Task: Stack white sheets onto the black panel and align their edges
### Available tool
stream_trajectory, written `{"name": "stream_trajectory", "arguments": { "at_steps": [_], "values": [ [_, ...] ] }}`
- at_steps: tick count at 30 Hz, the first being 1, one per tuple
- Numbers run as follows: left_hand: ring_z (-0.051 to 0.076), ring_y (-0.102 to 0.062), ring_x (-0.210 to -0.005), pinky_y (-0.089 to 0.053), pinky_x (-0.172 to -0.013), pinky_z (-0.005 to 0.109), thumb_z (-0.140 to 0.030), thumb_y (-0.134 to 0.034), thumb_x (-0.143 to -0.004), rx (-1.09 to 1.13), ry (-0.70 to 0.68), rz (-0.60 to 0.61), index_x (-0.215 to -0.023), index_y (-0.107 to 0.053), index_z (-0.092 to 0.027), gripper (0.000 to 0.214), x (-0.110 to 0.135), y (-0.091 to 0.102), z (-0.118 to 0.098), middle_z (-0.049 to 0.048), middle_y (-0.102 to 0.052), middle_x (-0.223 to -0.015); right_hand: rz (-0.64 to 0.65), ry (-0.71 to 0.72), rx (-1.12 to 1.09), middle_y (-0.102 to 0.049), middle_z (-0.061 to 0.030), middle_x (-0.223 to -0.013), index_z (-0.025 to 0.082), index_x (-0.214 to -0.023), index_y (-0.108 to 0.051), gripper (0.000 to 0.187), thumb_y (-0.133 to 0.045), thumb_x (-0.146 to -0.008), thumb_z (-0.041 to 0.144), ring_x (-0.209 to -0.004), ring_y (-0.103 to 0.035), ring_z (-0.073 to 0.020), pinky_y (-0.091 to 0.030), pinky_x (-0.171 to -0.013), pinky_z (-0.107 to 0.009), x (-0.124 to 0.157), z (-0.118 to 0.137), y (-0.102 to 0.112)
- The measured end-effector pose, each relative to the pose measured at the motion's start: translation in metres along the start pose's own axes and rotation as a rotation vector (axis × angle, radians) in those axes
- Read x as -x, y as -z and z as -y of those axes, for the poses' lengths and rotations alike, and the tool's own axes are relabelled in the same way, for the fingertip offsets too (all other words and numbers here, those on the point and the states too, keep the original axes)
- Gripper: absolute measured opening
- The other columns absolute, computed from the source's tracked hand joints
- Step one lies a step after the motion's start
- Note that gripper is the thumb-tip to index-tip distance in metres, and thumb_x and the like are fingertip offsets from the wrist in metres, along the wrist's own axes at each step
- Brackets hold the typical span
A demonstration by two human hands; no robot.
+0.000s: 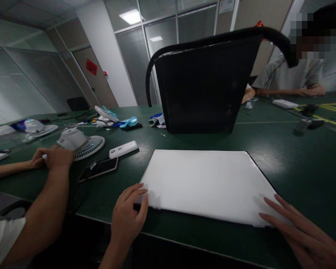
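A flat white panel [204, 183] with a thin dark edge lies on the green table in front of me. My left hand [130, 211] is at its near left corner, thumb and fingers apart, fingertips touching the rim. At the near right corner, the stretched fingers of my right hand [302, 233] rest on or just over the white surface. Neither hand is closed round the panel. Behind it a large black panel [204, 86] stands upright, leaning slightly, with a loose black strip [224, 37] arching along its top.
To the left lie a phone [98, 169], a white power bank [123, 149] and a white fan [89, 146], beside another person's hands [54, 157]. Further back are light blue parts [129, 121]. Across the table sits a person in a grey shirt [285, 76]; a metal clamp-like object [308, 121] is at right.
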State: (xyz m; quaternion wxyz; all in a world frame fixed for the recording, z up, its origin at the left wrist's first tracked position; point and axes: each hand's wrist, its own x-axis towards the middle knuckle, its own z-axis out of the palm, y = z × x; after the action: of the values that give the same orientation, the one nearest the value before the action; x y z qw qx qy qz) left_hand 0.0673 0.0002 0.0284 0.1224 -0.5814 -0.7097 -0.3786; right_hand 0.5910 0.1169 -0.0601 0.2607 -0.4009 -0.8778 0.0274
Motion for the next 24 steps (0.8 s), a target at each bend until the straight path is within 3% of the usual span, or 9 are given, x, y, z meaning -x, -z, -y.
{"name": "stream_trajectory", "arguments": {
  "at_steps": [5, 8, 12, 24],
  "values": [
    [0.032, -0.080, -0.108, -0.064, -0.103, 0.053, -0.038, -0.062, -0.102, 0.007, 0.012, 0.011, -0.101, -0.083, -0.024, 0.025, 0.000, 0.000, 0.000, 0.0107, -0.085, -0.116, -0.005, -0.011, 0.032, -0.030, 0.0008, -0.177, 0.049, -0.169, -0.043, 0.052, -0.037, -0.117, 0.049, -0.160, -0.034, -0.0431, -0.034, -0.128, -0.084, 0.000, 0.001, 0.001],
    [0.032, -0.080, -0.108, -0.064, -0.103, 0.053, -0.037, -0.063, -0.102, 0.009, 0.017, 0.018, -0.100, -0.083, -0.025, 0.023, 0.000, -0.001, 0.001, 0.0098, -0.085, -0.116, -0.029, -0.051, 0.002, -0.042, 0.0005, -0.171, 0.043, -0.165, -0.052, 0.052, -0.045, -0.115, 0.055, -0.158, -0.038, -0.0429, -0.036, -0.131, -0.079, -0.001, 0.002, 0.000],
    [0.032, -0.081, -0.109, -0.064, -0.104, 0.054, -0.036, -0.063, -0.102, 0.009, 0.018, 0.021, -0.101, -0.083, -0.025, 0.023, 0.000, -0.002, 0.001, 0.0097, -0.085, -0.117, -0.092, -0.137, -0.092, -0.059, -0.0007, -0.157, 0.036, -0.158, -0.063, 0.058, -0.056, -0.109, 0.068, -0.154, -0.045, -0.0425, -0.049, -0.127, -0.070, -0.004, 0.008, -0.005],
    [0.032, -0.080, -0.111, -0.065, -0.104, 0.053, -0.034, -0.061, -0.101, -0.011, -0.014, 0.039, -0.102, -0.083, -0.025, 0.024, -0.002, 0.000, 0.000, 0.0098, -0.085, -0.117, -0.053, -0.128, -0.107, -0.060, -0.0040, -0.154, 0.034, -0.160, -0.060, 0.070, -0.052, -0.106, 0.078, -0.149, -0.050, -0.0444, -0.048, -0.123, -0.079, -0.004, -0.009, -0.011]
  ]
}}
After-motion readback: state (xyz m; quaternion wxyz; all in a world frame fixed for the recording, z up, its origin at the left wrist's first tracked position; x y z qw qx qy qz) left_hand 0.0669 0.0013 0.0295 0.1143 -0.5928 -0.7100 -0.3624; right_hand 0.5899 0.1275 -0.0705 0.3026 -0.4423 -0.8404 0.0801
